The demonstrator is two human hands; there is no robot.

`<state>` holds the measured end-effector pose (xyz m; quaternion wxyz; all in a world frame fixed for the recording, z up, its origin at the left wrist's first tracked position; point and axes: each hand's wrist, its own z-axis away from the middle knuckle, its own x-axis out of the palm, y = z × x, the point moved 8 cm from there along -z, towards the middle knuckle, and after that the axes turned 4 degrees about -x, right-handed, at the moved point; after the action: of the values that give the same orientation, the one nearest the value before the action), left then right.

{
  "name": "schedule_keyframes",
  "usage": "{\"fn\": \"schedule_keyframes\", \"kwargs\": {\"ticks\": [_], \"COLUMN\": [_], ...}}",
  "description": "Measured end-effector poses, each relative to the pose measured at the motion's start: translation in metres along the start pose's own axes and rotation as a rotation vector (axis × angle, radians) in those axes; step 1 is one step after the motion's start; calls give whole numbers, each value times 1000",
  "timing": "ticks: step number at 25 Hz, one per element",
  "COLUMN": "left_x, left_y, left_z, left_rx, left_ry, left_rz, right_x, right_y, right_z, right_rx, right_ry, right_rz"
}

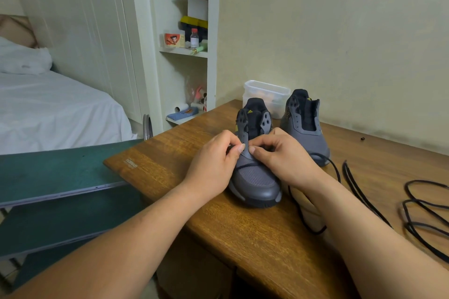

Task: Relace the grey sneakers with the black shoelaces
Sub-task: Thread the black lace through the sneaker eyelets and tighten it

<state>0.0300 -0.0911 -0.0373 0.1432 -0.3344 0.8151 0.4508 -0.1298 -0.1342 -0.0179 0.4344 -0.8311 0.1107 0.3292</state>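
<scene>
**Pinching the lace at the lowest eyelets**

Both our left hand (213, 160) and right hand (279, 155) pinch the black shoelace (245, 166) on the near grey sneaker (257, 177), on the table (243, 238). We should pull both ends evenly. The second sneaker (306, 128) waits behind, to the right.

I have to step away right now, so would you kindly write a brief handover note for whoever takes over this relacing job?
Left hand: pinching the black lace at the lowest eyelets of the near sneaker.
Right hand: pinching the same lace on the other side of the eyelets; the lace's tail runs under the right forearm along the wooden table.
Far sneaker: upright behind and to the right, no lace in its eyelets.
Second lace: lying loose on the table at the right.
Done: only the first bottom crossing on the near sneaker.
Left: the near sneaker's upper eyelets, then the whole far sneaker.
</scene>
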Motion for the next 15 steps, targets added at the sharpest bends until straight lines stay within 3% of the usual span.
{"fn": "schedule_keyframes", "kwargs": {"ticks": [3, 6, 9, 15], "left_x": [3, 5, 13, 14], "left_y": [-10, -7, 0, -4], "left_z": [-3, -3, 1, 0], "left_rx": [-135, -141, -99, -124], "left_ry": [-93, -185, -286, -280], "left_rz": [187, 268, 226, 236], "right_x": [4, 7, 12, 12], "right_y": [1, -4, -4, -9], "right_z": [-8, -14, -15, -18], "right_rx": [59, 97, 86, 203], "right_ry": [-165, -276, -308, -418], "right_rz": [-7, -54, -59, -79]}}
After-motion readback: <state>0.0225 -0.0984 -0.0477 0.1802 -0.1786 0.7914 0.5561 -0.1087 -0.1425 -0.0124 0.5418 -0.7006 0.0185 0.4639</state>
